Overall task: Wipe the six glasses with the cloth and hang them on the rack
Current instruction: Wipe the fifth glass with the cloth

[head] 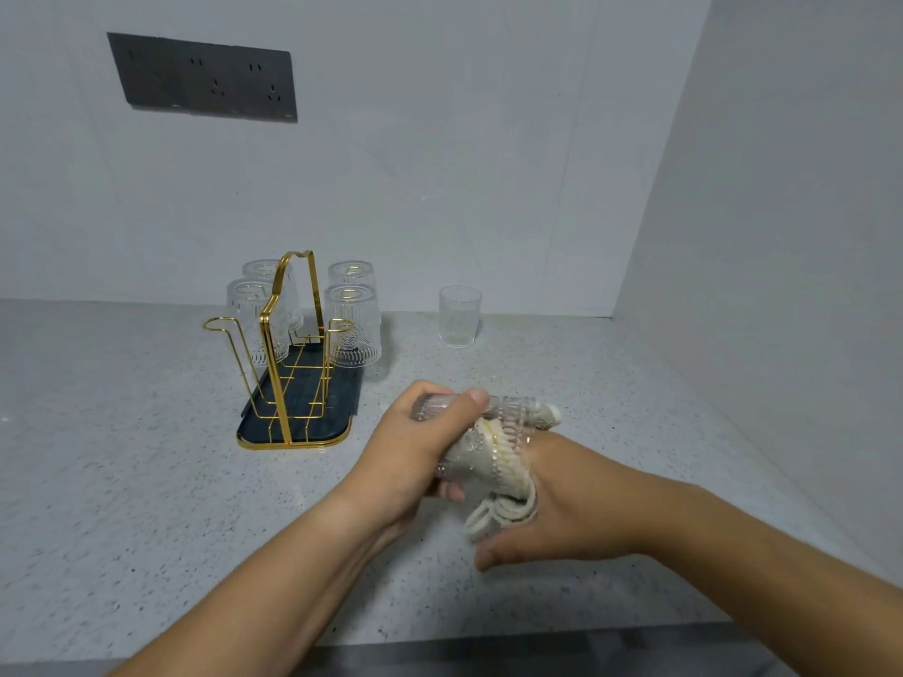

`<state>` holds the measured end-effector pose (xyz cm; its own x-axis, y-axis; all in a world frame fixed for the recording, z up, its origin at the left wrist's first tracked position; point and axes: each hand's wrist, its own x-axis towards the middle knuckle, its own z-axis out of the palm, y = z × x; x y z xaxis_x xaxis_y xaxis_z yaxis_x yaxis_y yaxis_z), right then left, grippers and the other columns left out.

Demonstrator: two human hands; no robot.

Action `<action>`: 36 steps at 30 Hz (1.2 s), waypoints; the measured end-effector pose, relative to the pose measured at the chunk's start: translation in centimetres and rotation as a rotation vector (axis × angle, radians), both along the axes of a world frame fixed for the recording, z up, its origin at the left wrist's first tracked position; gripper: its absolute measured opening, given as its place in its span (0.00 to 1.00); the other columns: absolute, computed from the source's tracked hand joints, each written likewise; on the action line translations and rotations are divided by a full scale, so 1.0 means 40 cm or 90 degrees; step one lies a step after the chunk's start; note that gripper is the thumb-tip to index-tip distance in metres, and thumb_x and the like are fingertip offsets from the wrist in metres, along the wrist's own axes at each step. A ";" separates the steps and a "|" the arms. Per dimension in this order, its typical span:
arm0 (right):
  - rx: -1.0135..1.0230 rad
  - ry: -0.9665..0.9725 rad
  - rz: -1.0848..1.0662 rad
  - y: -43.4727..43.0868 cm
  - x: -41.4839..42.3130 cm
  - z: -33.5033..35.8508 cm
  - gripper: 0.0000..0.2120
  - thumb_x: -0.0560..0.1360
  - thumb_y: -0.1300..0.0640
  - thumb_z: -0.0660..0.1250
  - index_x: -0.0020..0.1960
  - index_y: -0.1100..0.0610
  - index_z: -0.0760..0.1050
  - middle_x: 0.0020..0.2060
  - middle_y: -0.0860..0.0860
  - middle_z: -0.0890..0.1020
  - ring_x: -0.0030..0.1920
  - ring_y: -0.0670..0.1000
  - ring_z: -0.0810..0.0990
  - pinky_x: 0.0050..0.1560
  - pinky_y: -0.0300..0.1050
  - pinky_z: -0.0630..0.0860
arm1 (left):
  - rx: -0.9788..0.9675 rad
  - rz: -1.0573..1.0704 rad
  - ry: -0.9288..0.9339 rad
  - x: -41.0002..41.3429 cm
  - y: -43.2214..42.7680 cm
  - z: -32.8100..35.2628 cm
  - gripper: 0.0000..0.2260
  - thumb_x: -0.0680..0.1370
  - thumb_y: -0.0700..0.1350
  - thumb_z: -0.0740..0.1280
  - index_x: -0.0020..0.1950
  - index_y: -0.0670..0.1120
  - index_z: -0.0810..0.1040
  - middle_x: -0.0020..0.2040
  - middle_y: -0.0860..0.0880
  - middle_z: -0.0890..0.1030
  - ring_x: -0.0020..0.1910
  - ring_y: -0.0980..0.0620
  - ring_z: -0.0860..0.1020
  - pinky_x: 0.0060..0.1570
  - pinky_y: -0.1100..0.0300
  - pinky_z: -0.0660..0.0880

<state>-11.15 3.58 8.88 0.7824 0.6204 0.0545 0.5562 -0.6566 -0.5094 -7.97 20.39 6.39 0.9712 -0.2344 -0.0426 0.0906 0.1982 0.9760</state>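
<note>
My left hand (415, 452) grips a ribbed clear glass (508, 416) lying on its side above the counter. A cream cloth (493, 473) is stuffed into the glass, and my right hand (571, 500) holds the cloth with its fingers inside the glass mouth. The gold wire rack (283, 344) stands on a dark tray (337, 417) at left. Several patterned glasses hang upside down on it, two on the left side (254, 310) and two on the right side (352, 324). Its two near pegs are bare. One plain glass (459, 316) stands upright on the counter to the right of the rack.
The speckled grey counter (146, 481) runs to a white back wall and a white side wall (782, 237) on the right. A dark socket panel (205, 78) sits high on the back wall. The counter's front edge (537, 647) lies just below my forearms.
</note>
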 end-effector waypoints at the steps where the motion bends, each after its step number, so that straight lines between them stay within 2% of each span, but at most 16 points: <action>1: -0.080 -0.064 0.012 -0.003 0.004 -0.004 0.23 0.72 0.43 0.77 0.62 0.46 0.74 0.56 0.36 0.78 0.55 0.36 0.75 0.57 0.32 0.72 | -0.005 -0.007 0.049 0.004 0.000 0.000 0.16 0.73 0.54 0.75 0.50 0.45 0.75 0.33 0.50 0.80 0.26 0.54 0.78 0.18 0.63 0.69; 3: -0.208 -0.168 0.034 -0.011 0.013 -0.015 0.25 0.73 0.37 0.74 0.64 0.46 0.74 0.60 0.41 0.79 0.57 0.40 0.74 0.63 0.40 0.73 | -0.009 -0.034 0.146 0.006 0.005 -0.002 0.14 0.76 0.54 0.74 0.50 0.45 0.78 0.31 0.50 0.80 0.24 0.54 0.77 0.16 0.64 0.70; 5: -0.213 -0.190 0.044 -0.011 0.014 -0.015 0.22 0.73 0.38 0.74 0.62 0.45 0.74 0.59 0.39 0.80 0.54 0.39 0.73 0.60 0.37 0.71 | -0.029 -0.059 0.208 0.005 0.012 -0.001 0.12 0.76 0.54 0.74 0.43 0.45 0.84 0.30 0.49 0.80 0.23 0.54 0.77 0.16 0.65 0.71; 8: -0.079 -0.092 0.023 -0.016 0.015 -0.006 0.17 0.72 0.42 0.77 0.57 0.39 0.75 0.50 0.29 0.75 0.51 0.33 0.73 0.52 0.26 0.67 | -0.066 -0.061 0.243 0.013 0.013 -0.001 0.15 0.75 0.54 0.74 0.34 0.46 0.86 0.30 0.48 0.80 0.22 0.54 0.78 0.16 0.65 0.73; 12: 0.080 0.052 -0.041 -0.033 0.002 0.002 0.22 0.71 0.50 0.80 0.62 0.40 0.77 0.56 0.32 0.80 0.58 0.35 0.79 0.56 0.28 0.73 | -0.091 -0.037 0.251 0.019 0.022 -0.004 0.12 0.73 0.55 0.76 0.44 0.46 0.85 0.34 0.48 0.81 0.26 0.53 0.79 0.18 0.64 0.75; 16: 0.165 0.148 -0.057 -0.048 -0.008 0.012 0.16 0.75 0.61 0.76 0.51 0.41 0.76 0.39 0.26 0.81 0.41 0.31 0.81 0.42 0.26 0.74 | -0.100 0.011 0.243 0.016 0.029 -0.011 0.12 0.76 0.54 0.75 0.48 0.45 0.84 0.34 0.48 0.83 0.28 0.52 0.81 0.20 0.63 0.77; 18: 0.250 0.168 -0.081 -0.054 -0.013 0.008 0.07 0.78 0.57 0.72 0.48 0.44 0.80 0.35 0.31 0.82 0.37 0.33 0.80 0.38 0.28 0.74 | -0.113 0.033 0.229 0.016 0.028 -0.013 0.11 0.78 0.54 0.73 0.49 0.45 0.83 0.33 0.48 0.84 0.31 0.51 0.82 0.21 0.63 0.78; 19: 0.308 0.203 -0.097 -0.053 -0.020 0.008 0.04 0.79 0.52 0.70 0.48 0.45 0.83 0.37 0.35 0.84 0.38 0.35 0.81 0.39 0.30 0.76 | -0.121 0.044 0.221 0.016 0.026 -0.016 0.11 0.78 0.53 0.73 0.50 0.45 0.83 0.33 0.48 0.84 0.31 0.51 0.82 0.22 0.63 0.78; 20: 0.386 0.244 -0.112 -0.051 -0.023 0.003 0.08 0.80 0.48 0.66 0.50 0.45 0.85 0.40 0.38 0.86 0.41 0.38 0.83 0.42 0.32 0.78 | -0.125 0.056 0.213 0.017 0.024 -0.017 0.12 0.78 0.54 0.73 0.52 0.45 0.82 0.33 0.49 0.84 0.31 0.51 0.83 0.22 0.62 0.78; 22: 0.547 0.338 -0.145 -0.051 -0.030 -0.012 0.19 0.82 0.43 0.57 0.61 0.48 0.82 0.54 0.45 0.87 0.55 0.43 0.85 0.57 0.39 0.80 | -0.130 0.078 0.196 0.018 0.020 -0.018 0.13 0.79 0.54 0.72 0.55 0.46 0.81 0.32 0.51 0.84 0.30 0.53 0.83 0.24 0.62 0.79; 24: 0.617 0.379 -0.149 -0.047 -0.039 -0.021 0.28 0.84 0.40 0.48 0.74 0.54 0.72 0.68 0.49 0.81 0.71 0.48 0.77 0.74 0.50 0.70 | -0.129 0.093 0.179 0.017 0.016 -0.017 0.15 0.79 0.54 0.72 0.58 0.45 0.80 0.35 0.51 0.85 0.31 0.55 0.84 0.26 0.61 0.79; 26: 0.632 0.381 -0.148 -0.048 -0.039 -0.038 0.30 0.85 0.40 0.45 0.78 0.56 0.66 0.73 0.51 0.76 0.76 0.52 0.71 0.80 0.58 0.59 | -0.131 0.101 0.166 0.016 0.013 -0.016 0.16 0.79 0.54 0.73 0.60 0.45 0.80 0.39 0.50 0.85 0.32 0.55 0.84 0.26 0.60 0.79; 31: 0.755 0.392 -0.245 -0.048 -0.025 -0.043 0.26 0.81 0.48 0.55 0.74 0.60 0.72 0.68 0.55 0.81 0.71 0.52 0.77 0.79 0.56 0.62 | -0.133 0.106 0.149 0.014 0.010 -0.013 0.20 0.79 0.55 0.72 0.65 0.44 0.78 0.54 0.45 0.83 0.48 0.47 0.83 0.26 0.59 0.79; 33: 0.773 0.377 -0.262 -0.045 -0.020 -0.041 0.22 0.83 0.52 0.57 0.72 0.61 0.74 0.66 0.57 0.82 0.69 0.54 0.79 0.78 0.56 0.65 | -0.129 0.109 0.149 0.011 0.009 -0.011 0.21 0.79 0.55 0.72 0.65 0.43 0.77 0.55 0.44 0.83 0.50 0.46 0.83 0.26 0.59 0.80; 34: 0.774 0.380 -0.261 -0.046 -0.018 -0.039 0.22 0.82 0.50 0.60 0.70 0.62 0.75 0.66 0.61 0.81 0.69 0.57 0.79 0.77 0.57 0.65 | -0.125 0.111 0.148 0.010 0.009 -0.010 0.21 0.79 0.55 0.72 0.65 0.43 0.77 0.56 0.43 0.83 0.50 0.46 0.83 0.26 0.59 0.80; 36: 0.770 0.394 -0.254 -0.045 -0.018 -0.034 0.31 0.76 0.44 0.71 0.69 0.65 0.75 0.67 0.72 0.74 0.68 0.63 0.76 0.77 0.60 0.66 | -0.117 0.113 0.143 0.009 0.009 -0.007 0.20 0.79 0.55 0.72 0.64 0.44 0.77 0.60 0.41 0.83 0.52 0.45 0.83 0.26 0.59 0.80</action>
<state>-11.88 1.80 7.51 0.9844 0.1740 -0.0259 -0.0774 0.2959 -0.9521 -7.62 20.76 6.11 0.9688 -0.0856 -0.2328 0.2474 0.4009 0.8821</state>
